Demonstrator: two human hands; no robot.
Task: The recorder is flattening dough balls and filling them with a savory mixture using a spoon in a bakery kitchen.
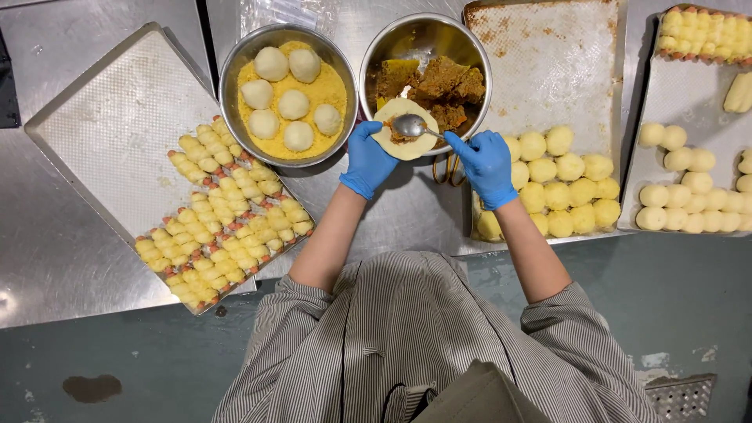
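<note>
My left hand [366,159], in a blue glove, holds a flat round of pale dough [406,133] open on its palm. My right hand [486,163], also gloved blue, grips a metal spoon [413,125] whose bowl rests on the dough with a little brown filling under it. Both hands hover at the near rim of a steel bowl [427,39] of brown filling [439,84].
A steel bowl [243,59] of yellow crumbs with several dough balls stands on the left. A tray [102,117] at left holds rows of dough-wrapped sausages. Trays [548,63] [681,94] at right hold several plain dough balls. Steel table, grey floor below.
</note>
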